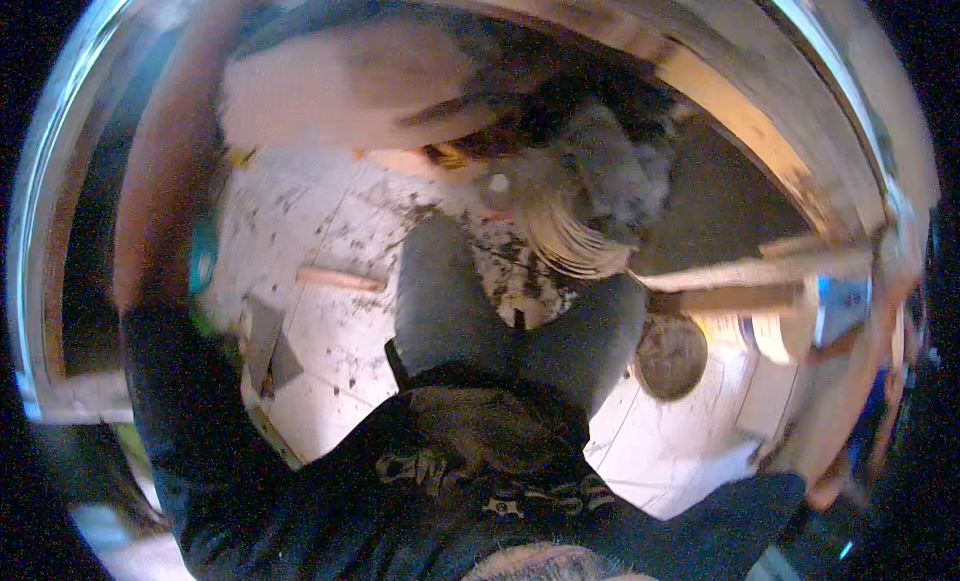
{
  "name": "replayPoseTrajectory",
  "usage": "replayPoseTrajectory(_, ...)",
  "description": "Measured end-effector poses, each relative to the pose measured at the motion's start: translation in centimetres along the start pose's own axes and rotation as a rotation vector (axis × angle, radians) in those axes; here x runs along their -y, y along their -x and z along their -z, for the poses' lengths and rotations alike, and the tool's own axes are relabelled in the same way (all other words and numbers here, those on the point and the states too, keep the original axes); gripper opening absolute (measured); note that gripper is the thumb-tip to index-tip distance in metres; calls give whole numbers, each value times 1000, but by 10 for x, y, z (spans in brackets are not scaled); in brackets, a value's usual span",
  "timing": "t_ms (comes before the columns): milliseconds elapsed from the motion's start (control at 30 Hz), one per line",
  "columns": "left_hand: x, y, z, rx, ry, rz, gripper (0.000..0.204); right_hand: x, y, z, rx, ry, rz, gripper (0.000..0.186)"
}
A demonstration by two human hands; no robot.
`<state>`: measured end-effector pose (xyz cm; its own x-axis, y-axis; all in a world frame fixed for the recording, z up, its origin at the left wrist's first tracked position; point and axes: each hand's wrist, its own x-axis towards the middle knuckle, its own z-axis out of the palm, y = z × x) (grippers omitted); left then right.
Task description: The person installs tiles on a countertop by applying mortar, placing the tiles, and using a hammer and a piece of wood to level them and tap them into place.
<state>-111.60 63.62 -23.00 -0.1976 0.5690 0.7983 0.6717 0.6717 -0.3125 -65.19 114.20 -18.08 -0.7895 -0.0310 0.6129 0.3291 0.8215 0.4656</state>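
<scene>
My left forearm (175, 171) reaches up along the left side, bare below a dark sleeve. Its hand runs past the top edge and cannot be seen. On the right, my other bare forearm (850, 411) stretches up toward the rim. My right hand (895, 281) is a blur there, its fingers not readable. Close to it are a blue-and-white block-shaped thing (840, 309) and a brown wooden bar (735, 299). Whether the hand touches either one, I cannot tell. A broad pale panel (310, 91) lies ahead, near my left forearm.
Dark crumbs litter the pale tiled floor (340, 331) around my grey-clad legs (440, 301). A pinkish stick (342, 279), a grey flat-bladed thing (268, 346), a round brown container (670, 356), a ribbed pale bundle (575, 243) and a grey lump (615, 166) surround me.
</scene>
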Motion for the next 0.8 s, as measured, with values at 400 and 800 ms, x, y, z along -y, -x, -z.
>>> replayPoseTrajectory(400,-14,-47,-13,-38,33,-408,62,87,-37,43,68,-548,-184,50)
replayPoseTrajectory(800,-16,-48,-16,-24,-15,-367,59,93,-12,9,-275,27,93,62)
